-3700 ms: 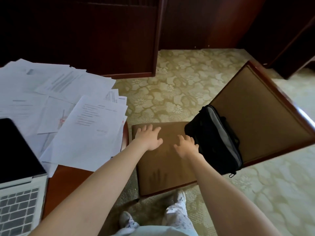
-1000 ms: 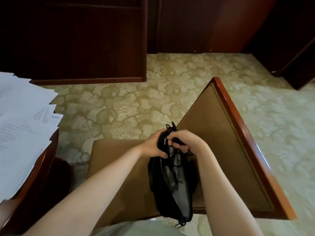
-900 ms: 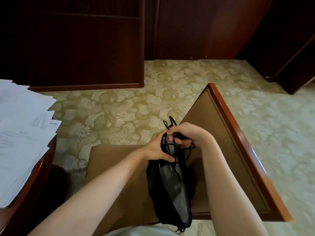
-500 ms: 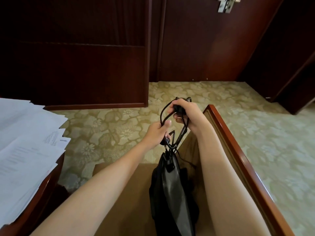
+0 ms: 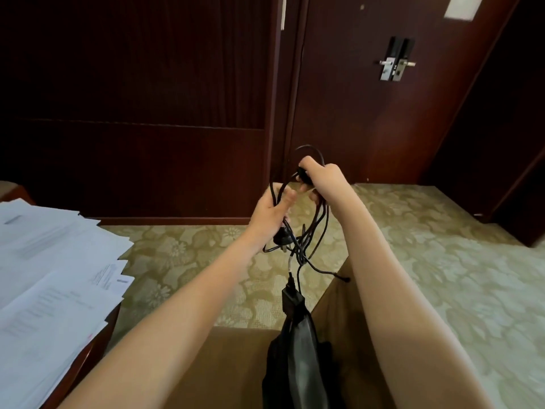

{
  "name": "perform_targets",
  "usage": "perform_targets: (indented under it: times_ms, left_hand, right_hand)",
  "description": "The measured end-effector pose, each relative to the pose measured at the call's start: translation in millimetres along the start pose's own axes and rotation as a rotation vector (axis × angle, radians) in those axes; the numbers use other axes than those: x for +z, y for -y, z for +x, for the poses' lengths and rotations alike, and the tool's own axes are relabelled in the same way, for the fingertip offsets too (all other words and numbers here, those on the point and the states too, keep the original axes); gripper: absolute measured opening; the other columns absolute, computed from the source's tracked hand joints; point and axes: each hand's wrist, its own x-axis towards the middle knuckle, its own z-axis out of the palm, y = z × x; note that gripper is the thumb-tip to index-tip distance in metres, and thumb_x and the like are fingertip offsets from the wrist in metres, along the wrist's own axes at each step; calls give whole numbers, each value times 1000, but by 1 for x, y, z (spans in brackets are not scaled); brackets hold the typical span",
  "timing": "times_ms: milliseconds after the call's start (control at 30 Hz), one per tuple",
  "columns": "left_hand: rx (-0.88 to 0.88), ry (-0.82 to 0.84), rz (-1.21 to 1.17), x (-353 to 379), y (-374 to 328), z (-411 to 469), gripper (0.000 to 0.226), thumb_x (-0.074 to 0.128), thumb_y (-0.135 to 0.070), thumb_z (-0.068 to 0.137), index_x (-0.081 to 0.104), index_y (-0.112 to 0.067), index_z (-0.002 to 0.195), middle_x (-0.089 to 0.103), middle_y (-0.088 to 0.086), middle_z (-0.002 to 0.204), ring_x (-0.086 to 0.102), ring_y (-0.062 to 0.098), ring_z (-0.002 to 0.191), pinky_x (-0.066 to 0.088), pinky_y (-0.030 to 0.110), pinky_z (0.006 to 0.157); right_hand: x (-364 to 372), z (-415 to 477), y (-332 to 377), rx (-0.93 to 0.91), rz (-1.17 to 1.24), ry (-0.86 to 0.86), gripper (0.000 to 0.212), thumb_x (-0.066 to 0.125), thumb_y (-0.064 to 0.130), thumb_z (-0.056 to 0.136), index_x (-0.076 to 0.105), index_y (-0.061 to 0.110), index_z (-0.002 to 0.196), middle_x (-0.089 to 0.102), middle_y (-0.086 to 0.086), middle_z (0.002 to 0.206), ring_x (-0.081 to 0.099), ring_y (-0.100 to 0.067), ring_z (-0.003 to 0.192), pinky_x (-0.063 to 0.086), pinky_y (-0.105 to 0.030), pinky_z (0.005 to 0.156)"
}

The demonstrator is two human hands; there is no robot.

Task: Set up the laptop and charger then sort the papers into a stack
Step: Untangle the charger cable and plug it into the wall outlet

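both hands are up in the air in front of the person, over a brown chair (image 5: 230, 373). the right hand (image 5: 320, 180) is the higher one. its fingers are curled tight round a bunch of the black charger cord (image 5: 320, 228), and one loop of cord pokes up over the top of the hand. the left hand (image 5: 272, 212) is just beside it and a bit lower. its fingers and thumb are curled round some strands of the same cord, so both hands are gripping it.

the cord hangs down between the hands in messy loops. a plug (image 5: 280, 239) dangles under the left hand. lower down, the black charger block (image 5: 292, 299) hangs on the cord right at the top of a black bag (image 5: 298, 364). i cannot tell if the block is all the way out of the bag or touching it. one thin end of the cord sticks out to the right, near the right arm.

the bag stands on the chair seat, between the two arms.

on the left, lots of white papers (image 5: 53, 276) lie spread out and overlapping on a wooden table (image 5: 98, 340). some sheets hang over the table's edge.

the floor is a green carpet (image 5: 442, 261) with flower shapes. behind it is a dark wooden door (image 5: 354, 119) with a metal handle (image 5: 395, 64).
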Motion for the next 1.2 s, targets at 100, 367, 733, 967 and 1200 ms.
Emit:
perform_targets:
  times_ms: [100,367,733,967,1200]
  left_hand:
    - [-61,25,11,-15,-15,12,69,64,-5,86,24,-29,137,42,-1,58,44,3,44,45,16,51]
    - [-104,16,40,-46,-54,23,80,65,1,83,23,-19,148,32,0,66,31,3,41,31,13,47]
    - [-131,-64,14,-111,-70,-13,13,58,-9,89,64,-15,79,66,-14,72,43,-1,47,38,15,59]
    - [-119,-218,347,-169,-80,-50,42,53,-30,94,52,-19,53,56,1,64,51,11,69,35,14,68]
    - [-66,-438,429,-253,-102,-97,46,43,-41,96,35,-12,61,33,11,65,32,19,61,25,26,59]
  right_hand:
    - [-1,0,27,-66,-90,55,30,48,36,85,59,10,74,50,2,52,38,-12,42,31,-22,45]
    - [16,4,79,-180,-161,333,29,42,35,84,48,15,64,38,5,42,22,-10,35,22,-24,46]
    - [98,9,108,-223,-43,423,25,43,27,87,50,12,68,38,6,40,19,-7,28,21,-17,39]
    - [172,-17,136,-307,-59,581,30,45,23,91,58,12,66,37,7,40,25,-6,29,21,-13,32]
    - [256,-59,176,-450,78,668,20,48,21,90,60,6,89,46,-4,68,37,-10,50,29,-21,48]
